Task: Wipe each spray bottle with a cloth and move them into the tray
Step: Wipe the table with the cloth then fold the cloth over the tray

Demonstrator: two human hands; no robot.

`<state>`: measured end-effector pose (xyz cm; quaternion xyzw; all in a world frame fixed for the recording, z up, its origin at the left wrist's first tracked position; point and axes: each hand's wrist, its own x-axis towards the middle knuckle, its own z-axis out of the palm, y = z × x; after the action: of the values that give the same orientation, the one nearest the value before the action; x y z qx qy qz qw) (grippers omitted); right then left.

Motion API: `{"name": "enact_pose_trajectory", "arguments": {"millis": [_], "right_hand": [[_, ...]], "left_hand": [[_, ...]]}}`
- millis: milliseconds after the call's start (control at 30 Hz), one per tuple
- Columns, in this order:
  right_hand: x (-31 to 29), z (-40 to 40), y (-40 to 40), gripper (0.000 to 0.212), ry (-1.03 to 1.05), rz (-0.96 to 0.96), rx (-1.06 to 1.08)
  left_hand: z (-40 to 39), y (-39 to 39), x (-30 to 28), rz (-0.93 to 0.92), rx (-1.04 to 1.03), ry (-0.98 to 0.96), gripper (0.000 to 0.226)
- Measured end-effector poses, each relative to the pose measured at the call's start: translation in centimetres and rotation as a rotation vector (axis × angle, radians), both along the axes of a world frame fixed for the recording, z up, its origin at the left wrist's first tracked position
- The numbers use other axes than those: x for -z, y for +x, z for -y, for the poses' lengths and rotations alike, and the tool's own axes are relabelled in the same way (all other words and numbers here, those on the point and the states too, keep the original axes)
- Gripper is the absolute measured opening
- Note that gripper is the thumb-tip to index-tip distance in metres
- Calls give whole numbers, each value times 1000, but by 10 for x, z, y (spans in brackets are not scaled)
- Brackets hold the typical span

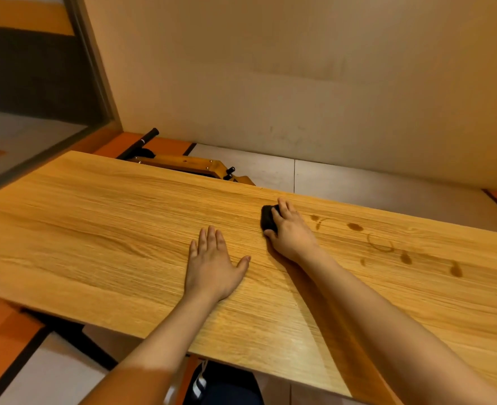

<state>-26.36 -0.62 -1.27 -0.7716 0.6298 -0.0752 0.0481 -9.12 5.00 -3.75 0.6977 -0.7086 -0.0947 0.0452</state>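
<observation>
Left hand [212, 266] flat on the wooden table [101, 217], palm down; four fingers straight and close together, thumb splayed out to the right; holds nothing. Right hand [289, 232] further out and just right of it, on top of a small dark wad, probably the cloth [267, 219]; fingers curled over its far side, thumb tucked against its near edge; wad pressed to the tabletop, only its left part shows past the fingers. Cloth sits mid-table, nearer the far edge. Right of that hand: scattered wet spots [355, 227] and a faint ring mark [383, 245] on the wood, trailing toward the right end. Behind the table's far edge: wooden frame with black knobs [189, 165] on the floor, against a plain beige wall [270, 68]; orange and grey floor panels around it.
</observation>
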Motion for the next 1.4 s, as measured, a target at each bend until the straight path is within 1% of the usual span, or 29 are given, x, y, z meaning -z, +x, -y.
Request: {"name": "enact_pose_trajectory", "arguments": {"millis": [67,133,267,400,467,567,633,700,767,833,933,1000,1067,1167,1300,1400], "right_hand": [[-2,3,4,57,-28,-31,-74],[0,4,12,53,-9,-6,-115],[8,-1,9,52,-19,91,-56],[8,-5,-26,49,-8,61,5],[7,-7,-59,48,22,70,67],[7,-17,-110,47,14,87,247],[7,-19,-123,46,8,91,346],[7,-14,-115,45,4,75,398],[7,-9,-92,41,-20,42,362],[7,-8,-60,37,-41,22,224],[11,-18,-24,47,-3,37,42],[11,-25,-27,51,17,63,15],[10,-33,-47,51,44,83,30],[10,-48,-97,49,52,104,151],[10,-75,-188,47,14,133,463],[10,-82,-221,45,30,124,637]], "left_hand": [[0,0,0,3,1,4,91],[0,0,-1,3,-3,7,91],[0,0,-1,3,0,6,91],[-2,2,-1,-2,13,10,90],[-2,3,-1,1,15,11,90],[-2,1,0,11,18,13,90],[-1,0,-1,21,17,11,89],[0,-1,-1,28,28,17,87],[-1,-1,-1,31,33,23,86],[-1,0,0,29,29,17,86],[-1,1,0,21,30,15,86],[-2,0,-1,23,30,16,85],[-2,0,-2,28,30,16,85],[-3,-1,-2,28,55,6,81],[-4,-3,-3,16,134,-11,72],[-9,-14,-5,10,149,4,73]]}}
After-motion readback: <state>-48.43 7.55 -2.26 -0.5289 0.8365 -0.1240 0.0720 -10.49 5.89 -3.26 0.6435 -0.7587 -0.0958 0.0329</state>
